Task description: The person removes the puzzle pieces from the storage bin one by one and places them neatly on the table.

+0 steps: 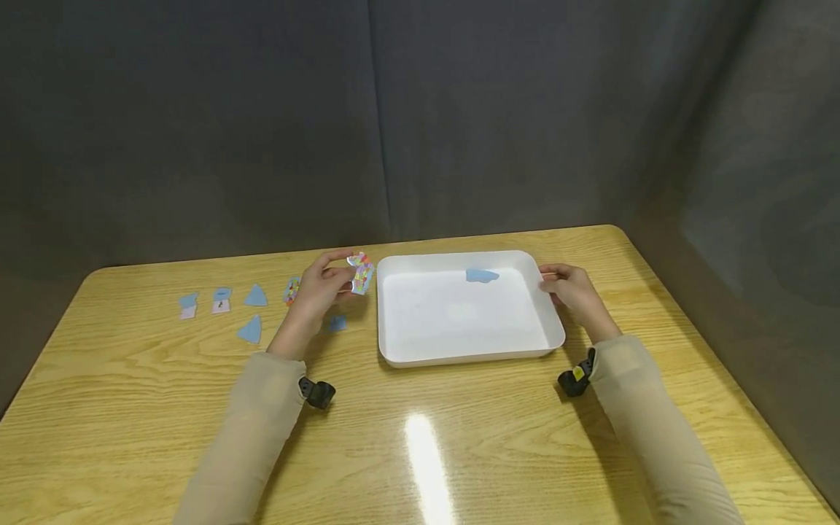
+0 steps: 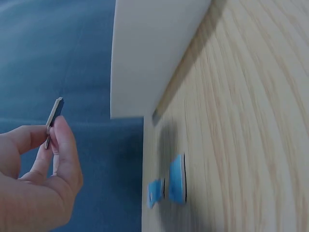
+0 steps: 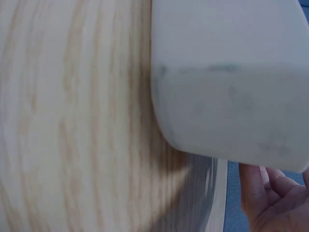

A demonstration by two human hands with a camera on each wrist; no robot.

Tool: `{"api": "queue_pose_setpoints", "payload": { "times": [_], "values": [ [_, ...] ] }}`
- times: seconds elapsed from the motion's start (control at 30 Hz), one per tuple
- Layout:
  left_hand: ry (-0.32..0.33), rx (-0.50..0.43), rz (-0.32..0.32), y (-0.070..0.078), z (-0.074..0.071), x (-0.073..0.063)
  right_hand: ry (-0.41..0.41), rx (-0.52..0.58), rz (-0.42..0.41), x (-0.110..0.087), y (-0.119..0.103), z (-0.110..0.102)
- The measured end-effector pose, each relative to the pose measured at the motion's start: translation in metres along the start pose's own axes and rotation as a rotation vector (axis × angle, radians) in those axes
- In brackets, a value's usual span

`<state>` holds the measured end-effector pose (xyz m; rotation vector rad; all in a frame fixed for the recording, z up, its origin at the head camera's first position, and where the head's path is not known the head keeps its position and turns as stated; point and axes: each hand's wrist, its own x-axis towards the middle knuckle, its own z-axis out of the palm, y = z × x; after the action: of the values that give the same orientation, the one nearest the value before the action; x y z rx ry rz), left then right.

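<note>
My left hand pinches a flat, multicoloured puzzle piece between thumb and fingers, just left of the white tray. In the left wrist view that piece is seen nearly edge-on, held above the table. My right hand grips the tray's right wall, thumb at the rim; the right wrist view shows its curled fingers at the tray's edge. Inside the tray, near the back wall, lies one blue piece.
Left of my left hand lie two blue triangular pieces, two blue-and-pink pieces and a second multicoloured piece, partly hidden by the hand. A small blue piece lies between hand and tray. A dark curtain hangs behind the wooden table.
</note>
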<state>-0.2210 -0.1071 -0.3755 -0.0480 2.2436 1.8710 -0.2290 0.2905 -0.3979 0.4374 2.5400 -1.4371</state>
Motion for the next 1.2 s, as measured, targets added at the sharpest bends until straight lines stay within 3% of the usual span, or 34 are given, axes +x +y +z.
{"api": "queue_pose_setpoints", "payload": {
  "times": [0.63,1.2],
  "values": [
    [0.067,0.112,-0.004,-0.031,-0.083,-0.031,-0.001,0.014,-0.008,-0.002,0.000,0.002],
    [0.186,0.211,-0.049,-0.055,-0.139,-0.057,-0.007,0.008,-0.002,-0.002,-0.001,0.002]
  ]
}}
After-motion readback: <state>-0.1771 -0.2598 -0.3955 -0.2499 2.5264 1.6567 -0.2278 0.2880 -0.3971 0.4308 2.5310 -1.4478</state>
